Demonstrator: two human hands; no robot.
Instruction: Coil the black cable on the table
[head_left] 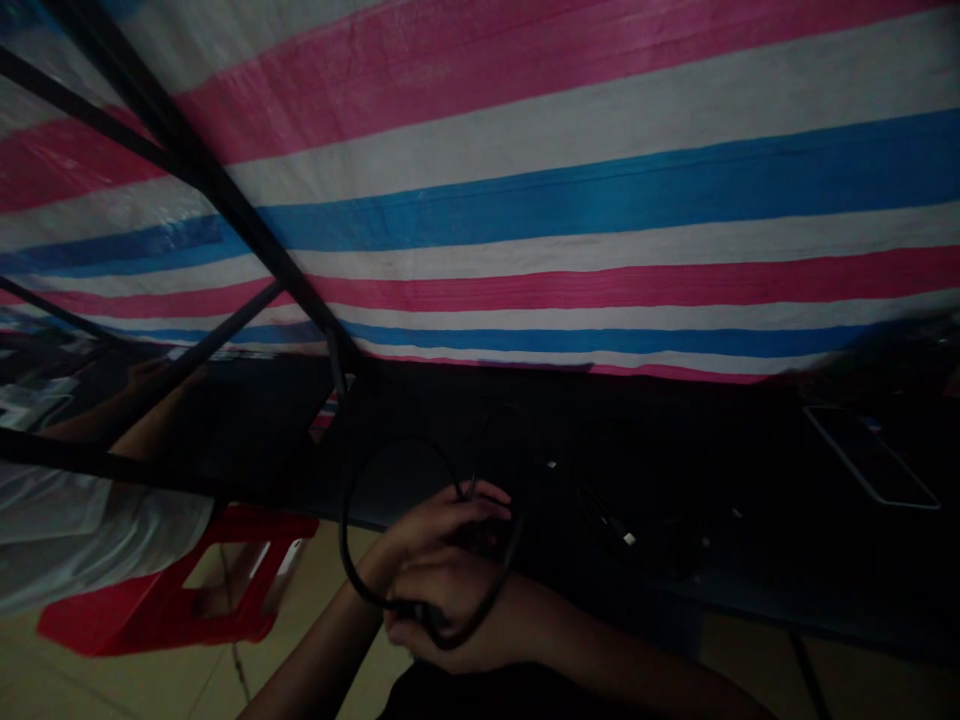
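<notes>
A black cable hangs in a large loop around my hands at the front edge of the dark table. My left hand is closed around part of it, with a strand rising between the fingers. Just below and crossing in front of the left wrist, my right hand grips the loop's lower stretch, where a thicker dark piece sits by the fingers. The scene is dim, so both cable ends are hard to make out. To the right lies another dark cable with a light metal plug.
A phone lies at the table's right. Striped plastic sheeting hangs behind the table. On the left are a dark metal frame, a red stool and another person's arms.
</notes>
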